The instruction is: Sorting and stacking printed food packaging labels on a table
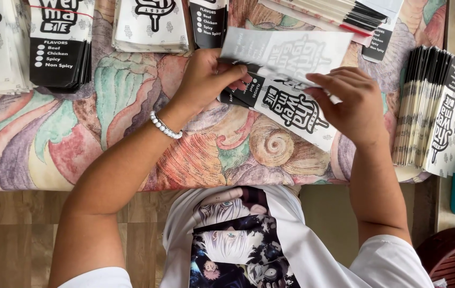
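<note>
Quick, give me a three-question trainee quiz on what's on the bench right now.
1. True or false: both hands touch the white and black paper sleeve.
2. Which wrist wears the bead bracelet? A left, B right.
3. Fill in: the upright stack of sleeves stands to the person's ____.

Key: 1 true, left hand and right hand both grip it; 2 A; 3 right.
</note>
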